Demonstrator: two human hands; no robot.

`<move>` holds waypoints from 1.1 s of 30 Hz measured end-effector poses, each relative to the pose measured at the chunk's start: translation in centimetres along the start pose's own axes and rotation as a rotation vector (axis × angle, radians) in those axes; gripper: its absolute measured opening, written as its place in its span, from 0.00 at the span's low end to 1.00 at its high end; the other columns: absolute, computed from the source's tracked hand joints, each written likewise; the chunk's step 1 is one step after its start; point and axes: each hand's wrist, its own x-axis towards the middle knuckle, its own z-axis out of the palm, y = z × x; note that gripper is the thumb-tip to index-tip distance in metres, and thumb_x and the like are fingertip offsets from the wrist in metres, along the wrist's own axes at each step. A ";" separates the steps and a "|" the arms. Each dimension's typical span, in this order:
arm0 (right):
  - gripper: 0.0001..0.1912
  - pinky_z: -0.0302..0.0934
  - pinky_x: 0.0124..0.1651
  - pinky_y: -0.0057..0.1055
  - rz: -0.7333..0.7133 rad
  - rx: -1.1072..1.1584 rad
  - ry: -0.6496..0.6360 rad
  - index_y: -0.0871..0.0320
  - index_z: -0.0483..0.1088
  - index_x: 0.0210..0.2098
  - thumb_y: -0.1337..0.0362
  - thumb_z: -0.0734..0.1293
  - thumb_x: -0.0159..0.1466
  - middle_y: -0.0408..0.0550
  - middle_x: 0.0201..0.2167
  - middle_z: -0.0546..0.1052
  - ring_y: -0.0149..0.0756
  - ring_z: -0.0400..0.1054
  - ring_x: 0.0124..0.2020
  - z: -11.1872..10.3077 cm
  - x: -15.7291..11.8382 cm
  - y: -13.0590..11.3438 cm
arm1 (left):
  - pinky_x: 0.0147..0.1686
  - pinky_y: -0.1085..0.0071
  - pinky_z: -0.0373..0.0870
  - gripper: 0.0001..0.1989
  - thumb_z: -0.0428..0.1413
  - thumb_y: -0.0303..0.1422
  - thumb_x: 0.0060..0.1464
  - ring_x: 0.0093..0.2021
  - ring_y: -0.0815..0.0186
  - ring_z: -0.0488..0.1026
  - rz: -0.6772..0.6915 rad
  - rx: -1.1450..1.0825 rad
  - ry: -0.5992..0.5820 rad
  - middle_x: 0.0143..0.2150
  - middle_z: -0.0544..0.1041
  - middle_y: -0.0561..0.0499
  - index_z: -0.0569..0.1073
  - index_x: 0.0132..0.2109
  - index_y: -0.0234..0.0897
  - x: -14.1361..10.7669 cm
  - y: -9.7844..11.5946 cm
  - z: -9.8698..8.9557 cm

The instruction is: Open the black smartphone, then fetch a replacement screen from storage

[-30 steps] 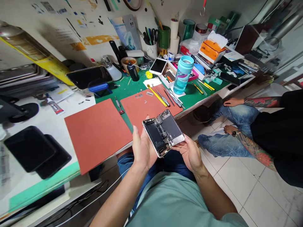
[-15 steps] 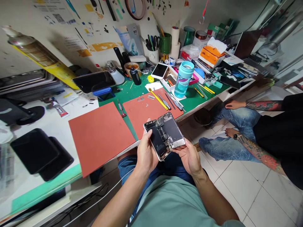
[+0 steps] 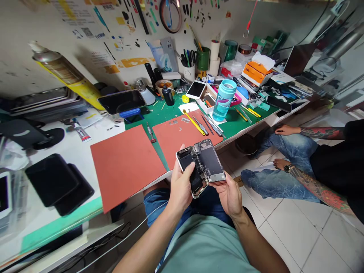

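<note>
An opened phone lies across both hands, above my lap and just off the table's front edge. My left hand (image 3: 182,185) grips the phone body (image 3: 196,180), its thumb lying over the dark battery area inside. My right hand (image 3: 229,193) holds the lower end of the screen half (image 3: 209,161), fingers underneath and thumb at its edge. The two halves sit side by side with their inner parts facing up. Behind them is a red-brown mat (image 3: 167,138) bearing small metal pieces, a yellow tool (image 3: 196,123) and several slim tools.
Another red-brown mat (image 3: 127,163) lies at the left, with a small screwdriver (image 3: 151,133) between the mats. A blue bottle (image 3: 224,100) stands near open boxes. Two dark phones or panels (image 3: 51,180) rest at far left. A seated person (image 3: 295,167) is at the right.
My left thumb has moved from the phone body's edge inward over its battery area. The view has shifted, so the table things appear slightly further right and lower.
</note>
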 end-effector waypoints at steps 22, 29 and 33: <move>0.28 0.72 0.70 0.51 -0.219 -0.715 -0.072 0.53 0.71 0.72 0.49 0.56 0.81 0.53 0.64 0.81 0.50 0.76 0.66 1.7 -4.0 -0.6 | 0.59 0.52 0.81 0.29 0.52 0.47 0.73 0.58 0.51 0.83 -0.094 -0.267 0.058 0.61 0.84 0.46 0.70 0.75 0.46 -1.1 1.8 -2.3; 0.23 0.72 0.71 0.43 -0.377 -0.924 -0.200 0.51 0.74 0.70 0.62 0.57 0.82 0.50 0.66 0.79 0.44 0.75 0.68 3.7 -4.3 -1.2 | 0.58 0.48 0.81 0.30 0.48 0.55 0.74 0.57 0.51 0.84 -0.086 -0.343 0.034 0.60 0.84 0.44 0.69 0.74 0.51 -1.3 2.5 -3.1; 0.27 0.71 0.71 0.42 -0.600 -1.092 -0.305 0.51 0.68 0.74 0.68 0.59 0.79 0.51 0.67 0.78 0.43 0.74 0.68 4.9 -4.3 -0.2 | 0.55 0.51 0.82 0.32 0.44 0.56 0.75 0.52 0.52 0.86 -0.053 -0.365 0.023 0.54 0.86 0.41 0.68 0.74 0.47 -1.3 2.7 -3.8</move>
